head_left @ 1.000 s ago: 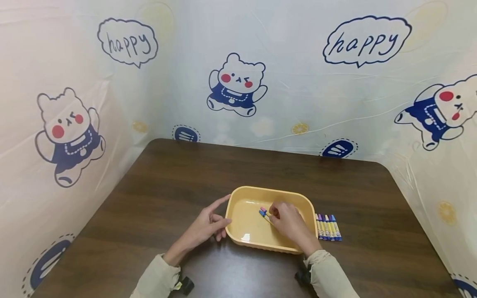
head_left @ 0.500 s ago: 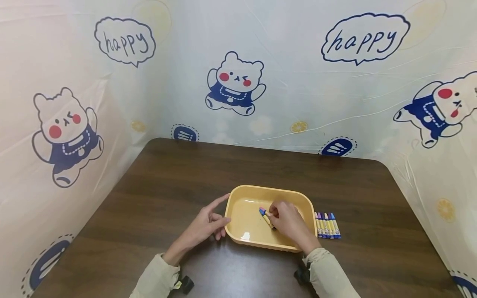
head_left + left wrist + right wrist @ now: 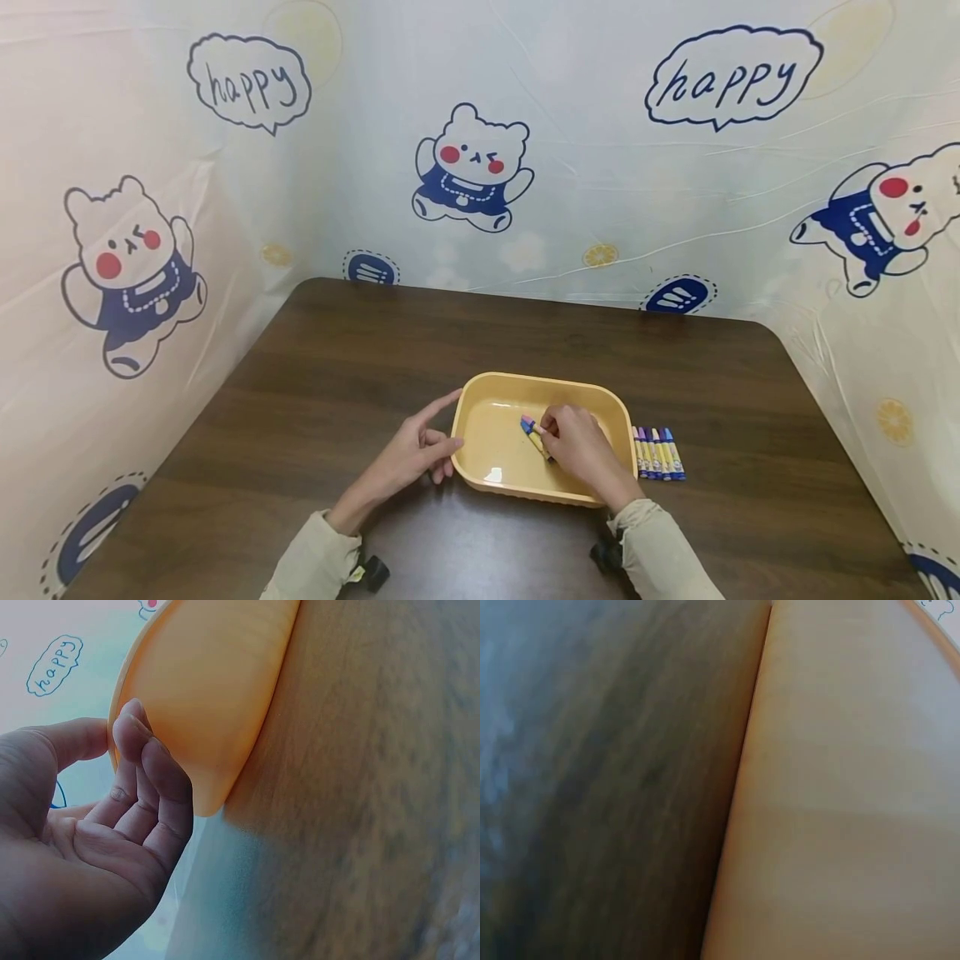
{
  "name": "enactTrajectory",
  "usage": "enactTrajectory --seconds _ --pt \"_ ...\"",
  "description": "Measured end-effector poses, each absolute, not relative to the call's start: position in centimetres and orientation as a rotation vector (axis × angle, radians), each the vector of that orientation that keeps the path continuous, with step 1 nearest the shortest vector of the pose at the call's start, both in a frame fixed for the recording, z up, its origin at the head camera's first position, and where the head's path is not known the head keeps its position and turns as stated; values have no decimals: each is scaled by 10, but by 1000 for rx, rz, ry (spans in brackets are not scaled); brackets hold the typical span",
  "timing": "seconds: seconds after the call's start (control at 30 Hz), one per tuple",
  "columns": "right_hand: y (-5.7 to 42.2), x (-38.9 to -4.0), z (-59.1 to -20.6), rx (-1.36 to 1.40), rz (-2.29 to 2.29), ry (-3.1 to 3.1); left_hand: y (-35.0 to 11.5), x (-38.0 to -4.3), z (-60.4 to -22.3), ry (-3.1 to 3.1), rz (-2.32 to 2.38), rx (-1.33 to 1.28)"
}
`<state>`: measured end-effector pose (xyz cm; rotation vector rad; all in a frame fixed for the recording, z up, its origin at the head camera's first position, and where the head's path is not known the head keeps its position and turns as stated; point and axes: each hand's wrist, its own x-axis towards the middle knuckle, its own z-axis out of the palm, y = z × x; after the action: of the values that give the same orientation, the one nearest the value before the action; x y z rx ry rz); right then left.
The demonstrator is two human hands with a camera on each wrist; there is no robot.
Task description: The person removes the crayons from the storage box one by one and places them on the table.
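Note:
A shallow yellow plastic tray [image 3: 480,475] stands on the brown table. My left hand [image 3: 408,454] is at its left end, index finger stretched to the rim and thumb touching the rim; the other fingers bend loosely by the outer wall in the left wrist view. My right hand [image 3: 577,442] reaches over the near right side, its fingers pinching a crayon low in the tray. A blue-tipped crayon [image 3: 535,437] lies there, with a pink tip [image 3: 528,419] beside it. The right fingers cover part of this cluster. In the right wrist view only the tray wall [image 3: 840,787] and table appear.
Several crayons [image 3: 660,454] with yellow wrappers lie side by side on the table against the tray's right outside wall. Brown tabletop [image 3: 360,350] surrounds the tray. A printed curtain [image 3: 585,183] encloses the table's back and sides.
The crayons at the right fingertips have shifted closer together, and more of the blue-tipped one's length shows. The left hand keeps its place on the tray rim.

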<state>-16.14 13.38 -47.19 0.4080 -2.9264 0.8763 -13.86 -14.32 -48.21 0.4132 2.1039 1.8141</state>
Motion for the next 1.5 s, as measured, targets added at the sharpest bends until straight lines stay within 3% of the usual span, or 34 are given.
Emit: enactTrajectory --seconds 1.0,1.5 --pt "147 -156 -442 417 1018 -2879 -143 -138 -480 2092 1812 405" --pt "186 -132 -424 403 1068 -2768 -143 -140 -482 2087 1816 433"
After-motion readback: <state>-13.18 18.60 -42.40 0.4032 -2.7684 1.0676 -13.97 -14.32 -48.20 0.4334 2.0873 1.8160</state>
